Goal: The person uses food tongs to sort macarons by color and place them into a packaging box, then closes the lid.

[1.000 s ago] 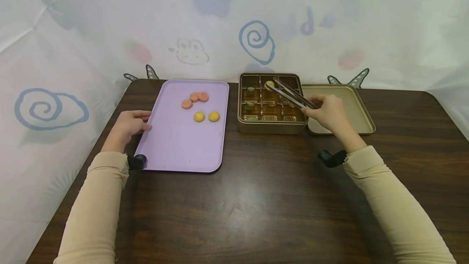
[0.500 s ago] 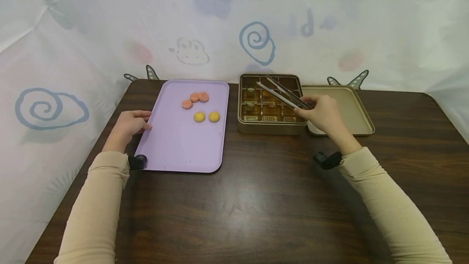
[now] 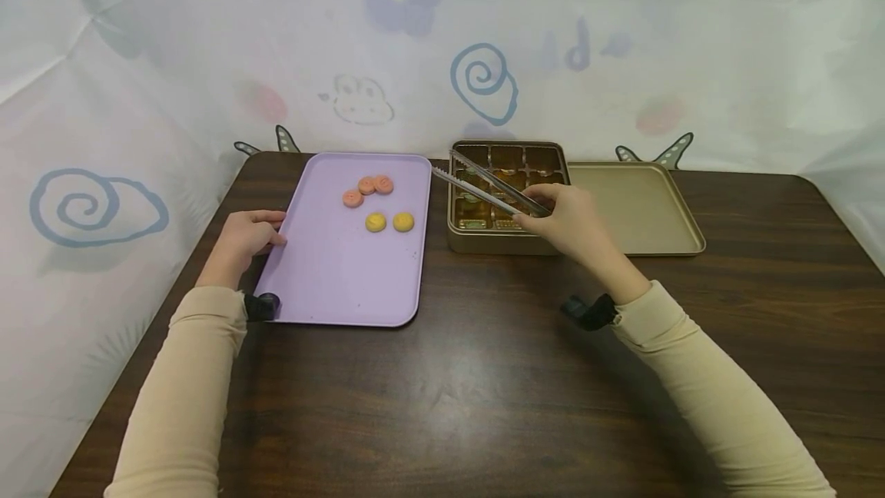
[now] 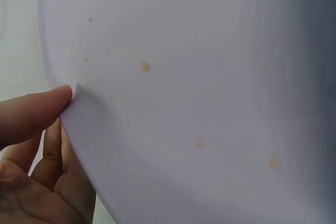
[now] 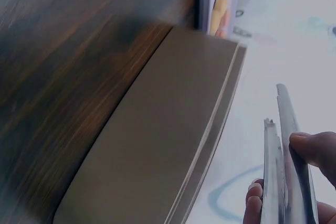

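My left hand (image 3: 243, 243) holds the left edge of a lilac tray (image 3: 332, 275); in the left wrist view the thumb (image 4: 37, 111) lies at the rim and the other fingers are behind it. On the tray are three pink cookies (image 3: 353, 197) and two yellow cookies (image 3: 376, 222). My right hand (image 3: 570, 223) grips metal tongs (image 3: 484, 189) above a gold tin (image 3: 501, 243) divided into compartments. The tong tips are apart, with nothing between them, and reach left toward the tray's right edge. The hand and tongs hide part of the tin's inside.
A flat gold lid (image 3: 643, 206) lies right of the tin on the dark wooden table (image 3: 456, 406). Behind the table hangs a white printed cloth (image 3: 408, 60). Small crumbs dot the tray.
The right hand and tongs have moved left from over the tin toward the tray. A yellow cookie between the tong tips earlier was let go in the tin. The left hand stays put.
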The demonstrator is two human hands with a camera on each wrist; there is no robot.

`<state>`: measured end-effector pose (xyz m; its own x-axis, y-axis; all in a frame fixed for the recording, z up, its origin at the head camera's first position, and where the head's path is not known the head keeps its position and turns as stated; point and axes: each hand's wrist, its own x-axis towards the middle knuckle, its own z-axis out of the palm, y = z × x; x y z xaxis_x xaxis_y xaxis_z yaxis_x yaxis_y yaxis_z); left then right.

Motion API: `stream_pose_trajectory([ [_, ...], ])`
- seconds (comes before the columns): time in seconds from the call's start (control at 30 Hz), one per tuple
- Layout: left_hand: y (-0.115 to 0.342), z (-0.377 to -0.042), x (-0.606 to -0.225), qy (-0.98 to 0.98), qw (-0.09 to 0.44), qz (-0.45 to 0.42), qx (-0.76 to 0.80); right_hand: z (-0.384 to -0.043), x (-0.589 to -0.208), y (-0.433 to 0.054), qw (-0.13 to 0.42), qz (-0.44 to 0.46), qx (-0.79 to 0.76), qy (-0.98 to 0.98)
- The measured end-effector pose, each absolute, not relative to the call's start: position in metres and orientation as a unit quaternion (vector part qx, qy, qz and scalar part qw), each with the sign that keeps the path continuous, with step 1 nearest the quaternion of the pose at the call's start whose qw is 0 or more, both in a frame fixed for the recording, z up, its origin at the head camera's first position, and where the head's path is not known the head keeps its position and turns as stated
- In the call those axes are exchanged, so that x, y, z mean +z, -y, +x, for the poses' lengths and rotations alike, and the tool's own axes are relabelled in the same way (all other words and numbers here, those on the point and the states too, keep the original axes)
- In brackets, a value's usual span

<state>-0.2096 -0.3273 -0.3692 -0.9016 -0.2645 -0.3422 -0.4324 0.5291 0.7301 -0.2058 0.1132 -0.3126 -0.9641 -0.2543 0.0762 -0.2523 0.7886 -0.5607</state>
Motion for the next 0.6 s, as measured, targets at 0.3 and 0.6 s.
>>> stream_pose_trajectory([
  [0.3,0.326,-0.209,-0.367,-0.867,0.097,-0.204,0.444,-0.197,-0.313,-0.086,0.013,-0.175,-0.329,-0.928],
  [0.6,0.324,-0.209,-0.365,-0.865,0.101,-0.208,0.445,-0.188,-0.320,-0.063,0.038,-0.204,-0.318,-0.925],
])
